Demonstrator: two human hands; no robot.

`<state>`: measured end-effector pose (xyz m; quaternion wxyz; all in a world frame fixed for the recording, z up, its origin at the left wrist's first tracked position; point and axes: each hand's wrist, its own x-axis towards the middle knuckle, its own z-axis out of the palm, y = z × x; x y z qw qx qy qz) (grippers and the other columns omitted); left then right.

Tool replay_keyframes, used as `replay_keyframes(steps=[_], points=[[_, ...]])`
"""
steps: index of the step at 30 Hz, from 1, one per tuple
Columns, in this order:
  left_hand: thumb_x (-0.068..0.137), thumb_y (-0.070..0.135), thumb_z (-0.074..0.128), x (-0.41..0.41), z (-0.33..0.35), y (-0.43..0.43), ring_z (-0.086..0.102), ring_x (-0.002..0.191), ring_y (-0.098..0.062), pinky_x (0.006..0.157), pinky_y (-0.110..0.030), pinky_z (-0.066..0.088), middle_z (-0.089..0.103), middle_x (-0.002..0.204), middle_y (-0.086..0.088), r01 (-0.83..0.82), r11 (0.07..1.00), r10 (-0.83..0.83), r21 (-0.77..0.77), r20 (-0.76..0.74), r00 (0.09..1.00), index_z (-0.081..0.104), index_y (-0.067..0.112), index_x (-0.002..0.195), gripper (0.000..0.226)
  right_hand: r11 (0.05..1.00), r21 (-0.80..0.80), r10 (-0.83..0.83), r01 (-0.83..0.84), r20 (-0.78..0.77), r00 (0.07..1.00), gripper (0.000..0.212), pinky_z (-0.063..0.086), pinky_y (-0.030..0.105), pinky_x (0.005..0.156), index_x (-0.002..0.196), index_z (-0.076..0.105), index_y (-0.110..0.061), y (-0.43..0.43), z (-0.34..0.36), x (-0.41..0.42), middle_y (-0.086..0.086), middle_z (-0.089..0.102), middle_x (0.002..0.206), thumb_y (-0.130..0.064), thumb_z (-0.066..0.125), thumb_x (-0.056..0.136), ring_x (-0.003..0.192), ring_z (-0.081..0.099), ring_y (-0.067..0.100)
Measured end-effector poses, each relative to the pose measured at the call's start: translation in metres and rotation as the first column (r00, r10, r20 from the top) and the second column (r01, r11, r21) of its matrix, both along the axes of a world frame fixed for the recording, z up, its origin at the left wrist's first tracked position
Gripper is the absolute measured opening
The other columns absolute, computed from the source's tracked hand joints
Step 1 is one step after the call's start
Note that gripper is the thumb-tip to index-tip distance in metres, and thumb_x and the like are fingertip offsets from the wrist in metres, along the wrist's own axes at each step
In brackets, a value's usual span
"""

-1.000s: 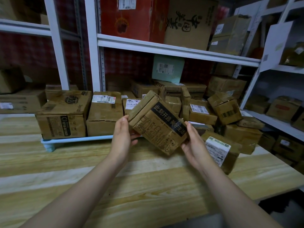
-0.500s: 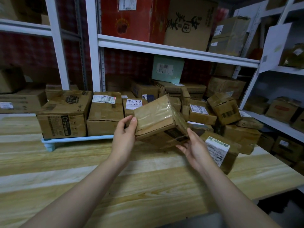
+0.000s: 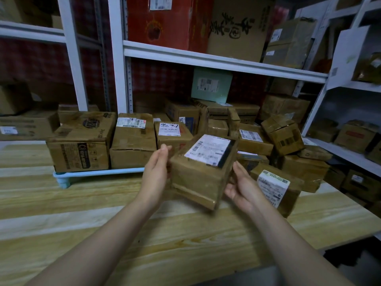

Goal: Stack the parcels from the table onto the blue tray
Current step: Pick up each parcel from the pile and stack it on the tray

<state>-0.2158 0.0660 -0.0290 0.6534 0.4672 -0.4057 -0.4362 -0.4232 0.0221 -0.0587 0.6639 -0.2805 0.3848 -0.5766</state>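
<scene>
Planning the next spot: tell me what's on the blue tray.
A large printed box and middle box stand on the blue tray; a smaller box beside them has its base hidden, like the tray's right end, behind the left hand and held parcel.

Forearms reach forward, left hand (image 3: 156,174) and right hand (image 3: 241,186) with palms facing inward.

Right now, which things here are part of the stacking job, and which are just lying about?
Job: parcel between left hand and right hand; blue tray with stacked boxes; loose pile on the table.

Lying about: red carton, green box, rack boxes at right.
</scene>
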Motion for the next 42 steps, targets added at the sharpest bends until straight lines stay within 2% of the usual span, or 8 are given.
replay_keyframes(steps=[7, 13, 19, 25, 31, 37, 39, 42], points=[[0.094, 0.045, 0.053, 0.000, -0.005, -0.001, 0.061, 0.107, -0.009, 0.100, -0.034, 0.047, 0.069, 0.109, 0.011, 0.040, 0.999, -0.040, 0.005, 0.116, 0.992, 0.068, 0.034, 0.103, 0.020, 0.999, -0.004, -0.053, 0.053, 0.062, 0.997, 0.033, 0.057, 0.051, 0.087, 0.126, 0.059, -0.005, -0.002, 0.001, 0.001, 0.019, 0.071, 0.118, -0.026, 0.050, 0.103, 0.112, 0.068, 0.033], [0.091, 0.018, 0.065, -0.004, -0.008, 0.002, 0.064, 0.089, 0.000, 0.078, -0.012, 0.048, 0.071, 0.101, 0.006, 0.127, 0.992, -0.124, -0.014, 0.152, 0.981, 0.065, 0.025, 0.114, 0.024, 0.999, -0.033, -0.018, 0.020, 0.069, 0.997, 0.037, 0.049, 0.053, 0.104, 0.135, 0.058, -0.015, -0.002, -0.003, 0.001, 0.016, 0.069, 0.126, -0.026, 0.055, 0.100, 0.119, 0.064, 0.032], [0.091, 0.001, 0.059, -0.003, -0.012, 0.001, 0.063, 0.088, -0.002, 0.070, -0.006, 0.048, 0.068, 0.097, 0.003, 0.126, 0.992, -0.125, 0.000, 0.140, 0.982, 0.061, 0.020, 0.119, 0.033, 0.996, -0.086, -0.003, 0.005, 0.019, 1.000, 0.038, 0.045, 0.057, 0.107, 0.139, 0.056, -0.020, 0.001, -0.001, -0.002, 0.013, 0.069, 0.126, -0.019, 0.053, 0.101, 0.120, 0.064, 0.031], [0.096, -0.003, 0.049, 0.001, -0.017, -0.005, 0.062, 0.085, -0.011, 0.074, -0.022, 0.048, 0.067, 0.101, -0.004, 0.044, 0.998, -0.049, 0.038, 0.146, 0.988, 0.050, 0.017, 0.110, 0.025, 0.990, -0.132, 0.042, -0.042, -0.004, 0.999, 0.031, 0.052, 0.048, 0.098, 0.129, 0.061, -0.002, 0.010, 0.001, -0.002, 0.021, 0.068, 0.125, -0.013, 0.051, 0.102, 0.120, 0.064, 0.031], [0.099, 0.015, 0.051, 0.003, -0.021, -0.007, 0.057, 0.077, -0.011, 0.071, -0.028, 0.045, 0.065, 0.091, -0.002, -0.009, 0.997, -0.008, 0.074, 0.223, 0.975, 0.053, 0.011, 0.104, 0.007, 0.979, -0.190, 0.080, -0.069, 0.051, 0.996, 0.036, 0.041, 0.047, 0.111, 0.136, 0.054, 0.002, 0.010, 0.003, 0.002, 0.023, 0.060, 0.135, -0.011, 0.047, 0.104, 0.131, 0.054, 0.033], [0.090, 0.052, 0.056, 0.000, -0.017, -0.006, 0.055, 0.078, -0.007, 0.069, -0.023, 0.042, 0.060, 0.094, 0.003, 0.006, 0.991, -0.031, 0.132, 0.188, 0.982, 0.053, 0.014, 0.106, 0.041, 0.983, -0.166, 0.055, -0.075, -0.119, 0.991, 0.035, 0.055, 0.040, 0.097, 0.129, 0.061, -0.002, 0.010, 0.005, 0.010, 0.014, 0.073, 0.114, 0.003, 0.054, 0.095, 0.101, 0.072, 0.023], [0.089, 0.052, 0.058, -0.001, -0.016, -0.006, 0.058, 0.082, -0.007, 0.069, -0.022, 0.042, 0.063, 0.100, 0.001, 0.015, 0.990, -0.039, 0.138, 0.173, 0.984, 0.053, 0.014, 0.109, 0.043, 0.990, -0.106, 0.074, -0.098, -0.205, 0.976, 0.039, 0.054, 0.048, 0.099, 0.134, 0.059, -0.011, 0.011, 0.005, 0.010, 0.012, 0.072, 0.119, -0.009, 0.060, 0.095, 0.109, 0.069, 0.025], [0.087, 0.050, 0.062, -0.003, -0.016, -0.007, 0.058, 0.077, -0.010, 0.068, -0.025, 0.042, 0.065, 0.094, 0.000, 0.012, 0.992, -0.031, 0.128, 0.147, 0.989, 0.056, 0.012, 0.108, 0.044, 0.964, 0.050, 0.264, -0.261, -0.296, 0.918, 0.039, 0.058, 0.054, 0.083, 0.133, 0.060, -0.022, 0.018, 0.006, 0.009, 0.010, 0.072, 0.121, -0.037, 0.060, 0.097, 0.111, 0.069, 0.030]])
